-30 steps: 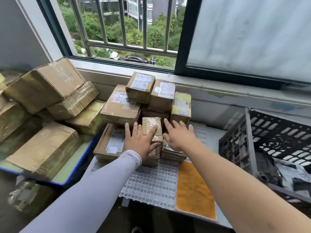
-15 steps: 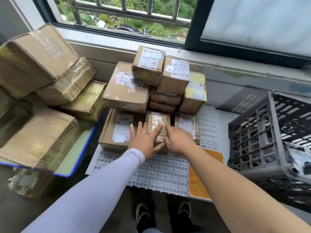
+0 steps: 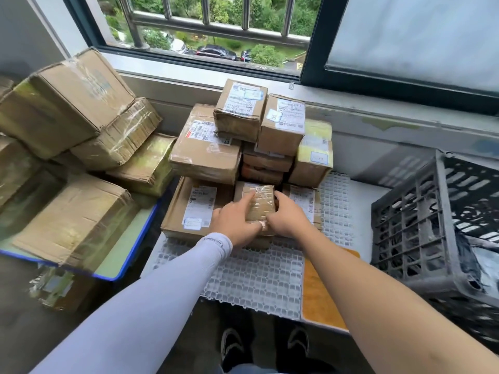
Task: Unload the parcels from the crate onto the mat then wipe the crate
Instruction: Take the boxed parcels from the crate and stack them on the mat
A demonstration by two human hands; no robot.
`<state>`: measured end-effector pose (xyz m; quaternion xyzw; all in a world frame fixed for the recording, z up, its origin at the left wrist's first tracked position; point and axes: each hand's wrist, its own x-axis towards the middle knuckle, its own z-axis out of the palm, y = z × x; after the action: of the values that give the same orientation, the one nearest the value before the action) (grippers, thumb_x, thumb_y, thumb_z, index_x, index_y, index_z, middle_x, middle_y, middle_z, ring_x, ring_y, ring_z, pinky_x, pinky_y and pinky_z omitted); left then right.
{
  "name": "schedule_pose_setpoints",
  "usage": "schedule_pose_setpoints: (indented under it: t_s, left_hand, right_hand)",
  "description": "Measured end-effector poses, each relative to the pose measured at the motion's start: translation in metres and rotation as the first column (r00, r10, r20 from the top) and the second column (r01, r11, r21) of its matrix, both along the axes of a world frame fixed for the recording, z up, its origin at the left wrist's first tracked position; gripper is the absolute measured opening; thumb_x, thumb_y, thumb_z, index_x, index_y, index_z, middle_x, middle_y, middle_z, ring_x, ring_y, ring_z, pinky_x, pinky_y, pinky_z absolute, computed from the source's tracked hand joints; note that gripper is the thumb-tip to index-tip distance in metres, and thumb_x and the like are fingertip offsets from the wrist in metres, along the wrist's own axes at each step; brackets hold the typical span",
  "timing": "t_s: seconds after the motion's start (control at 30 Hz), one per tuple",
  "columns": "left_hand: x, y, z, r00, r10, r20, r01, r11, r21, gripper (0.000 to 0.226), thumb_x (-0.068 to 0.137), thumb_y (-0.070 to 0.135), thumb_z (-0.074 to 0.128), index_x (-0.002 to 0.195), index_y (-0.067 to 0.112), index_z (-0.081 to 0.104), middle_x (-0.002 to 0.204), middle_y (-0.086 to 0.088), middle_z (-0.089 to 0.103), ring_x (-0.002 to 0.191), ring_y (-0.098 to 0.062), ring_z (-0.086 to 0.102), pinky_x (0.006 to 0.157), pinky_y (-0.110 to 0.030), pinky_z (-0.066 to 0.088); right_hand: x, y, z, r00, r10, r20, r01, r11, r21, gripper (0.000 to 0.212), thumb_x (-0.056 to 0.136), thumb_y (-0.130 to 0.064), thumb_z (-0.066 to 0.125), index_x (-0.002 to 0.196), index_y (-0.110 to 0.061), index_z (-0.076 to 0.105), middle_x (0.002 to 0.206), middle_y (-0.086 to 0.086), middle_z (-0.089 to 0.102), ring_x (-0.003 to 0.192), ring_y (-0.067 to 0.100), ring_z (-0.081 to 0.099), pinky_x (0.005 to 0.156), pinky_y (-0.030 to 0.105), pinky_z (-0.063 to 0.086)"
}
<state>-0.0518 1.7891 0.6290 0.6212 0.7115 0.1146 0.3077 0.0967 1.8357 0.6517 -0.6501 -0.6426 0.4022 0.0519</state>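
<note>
1. Seating the small taped parcel [image 3: 258, 202] is the step in hand, judging by the head view: the left hand [image 3: 234, 222] and right hand [image 3: 288, 217] clasp it from either side, fingers curled on it, at the front of the parcel stack [image 3: 243, 136] on the white mat [image 3: 253, 276].
2. Pressing it flush against its neighbours before letting go should stop a slide.
3. Further parcels seem to lie in the grey crate [image 3: 421, 228] at the right; the orange cloth [image 3: 321, 298] lies beside the mat for wiping.

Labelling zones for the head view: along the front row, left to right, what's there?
Blue-edged tray with big boxes → flat labelled parcel → left hand → small taped parcel → right hand → white mat → black crate.
</note>
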Motion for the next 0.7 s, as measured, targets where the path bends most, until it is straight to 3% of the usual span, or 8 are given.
schedule_pose_setpoints:
  t_s: [0.07,0.17,0.23,0.33,0.43,0.5,0.57,0.7]
  left_hand:
    - [0.005,0.0,0.005,0.976,0.136,0.168,-0.134,0.991,-0.024,0.081,0.074,0.044,0.058,0.15,0.059,0.032,0.12,0.004,0.071,0.112,-0.023,0.064,0.103,-0.037,0.045]
    - [0.013,0.004,0.018,0.763,0.34,0.55,-0.326,0.937,-0.127,0.078,0.078,0.024,0.065,0.149,0.051,0.045,0.123,0.011,0.067,0.103,-0.004,0.065,0.095,-0.03,0.051]
    - [0.014,0.009,0.028,0.654,0.39,0.648,-0.386,0.909,-0.158,0.08,0.072,0.027,0.062,0.149,0.045,0.048,0.124,0.005,0.069,0.1,-0.01,0.066,0.095,-0.039,0.055]
    - [0.013,0.016,0.041,0.529,0.46,0.713,-0.408,0.875,-0.262,0.06,0.08,0.032,0.056,0.139,0.037,0.053,0.128,-0.003,0.067,0.103,-0.025,0.065,0.09,-0.049,0.053]
    - [0.013,0.017,0.057,0.446,0.522,0.727,-0.389,0.845,-0.368,0.013,0.102,0.036,0.047,0.109,0.036,0.058,0.116,-0.002,0.067,0.096,-0.023,0.063,0.083,-0.043,0.051]
    - [0.011,0.02,0.059,0.438,0.541,0.718,-0.377,0.835,-0.4,0.023,0.103,0.051,0.046,0.111,0.036,0.062,0.115,-0.002,0.066,0.1,-0.023,0.064,0.088,-0.045,0.052]
    - [0.01,0.022,0.059,0.442,0.541,0.716,-0.368,0.837,-0.405,0.041,0.1,0.064,0.044,0.119,0.034,0.065,0.117,0.001,0.066,0.106,-0.022,0.064,0.097,-0.049,0.052]
    - [0.01,0.024,0.059,0.402,0.525,0.75,-0.402,0.837,-0.371,0.057,0.1,0.07,0.038,0.114,0.028,0.073,0.11,0.003,0.071,0.104,-0.02,0.065,0.094,-0.045,0.05]
  right_hand:
    - [0.004,0.002,0.002,0.999,-0.032,-0.038,0.032,0.999,-0.01,0.055,0.088,-0.006,0.056,0.139,-0.026,0.052,0.128,0.003,0.067,0.098,0.023,0.06,0.079,0.032,0.052]
    - [0.01,0.005,0.003,0.978,-0.148,-0.147,0.139,0.987,-0.075,0.078,0.093,-0.006,0.058,0.162,-0.02,0.027,0.147,0.004,0.055,0.112,0.026,0.061,0.075,0.03,0.05]
    - [0.012,0.006,0.005,0.942,-0.244,-0.23,0.223,0.968,-0.11,0.079,0.096,-0.013,0.06,0.164,-0.018,0.019,0.143,0.005,0.057,0.114,0.028,0.063,0.085,0.04,0.055]
    - [0.014,0.009,0.01,0.848,-0.395,-0.354,0.349,0.918,-0.188,0.077,0.099,-0.027,0.06,0.164,-0.016,0.02,0.137,0.002,0.06,0.117,0.027,0.063,0.1,0.048,0.055]
    - [0.016,0.008,0.027,0.765,-0.474,-0.436,0.379,0.879,-0.291,0.053,0.105,-0.037,0.055,0.154,-0.019,0.043,0.14,-0.001,0.06,0.107,0.019,0.064,0.076,0.036,0.056]
    - [0.019,0.007,0.036,0.744,-0.478,-0.466,0.353,0.874,-0.333,0.028,0.109,-0.041,0.048,0.126,-0.023,0.06,0.11,-0.008,0.065,0.085,0.008,0.059,0.057,0.026,0.049]
    - [0.02,0.007,0.04,0.718,-0.477,-0.507,0.34,0.876,-0.341,0.027,0.11,-0.044,0.044,0.105,-0.023,0.061,0.097,-0.009,0.061,0.081,0.006,0.057,0.06,0.026,0.052]
    - [0.018,0.007,0.039,0.644,-0.518,-0.563,0.366,0.855,-0.368,0.038,0.107,-0.053,0.044,0.121,-0.02,0.058,0.11,0.002,0.069,0.097,0.019,0.066,0.088,0.045,0.055]
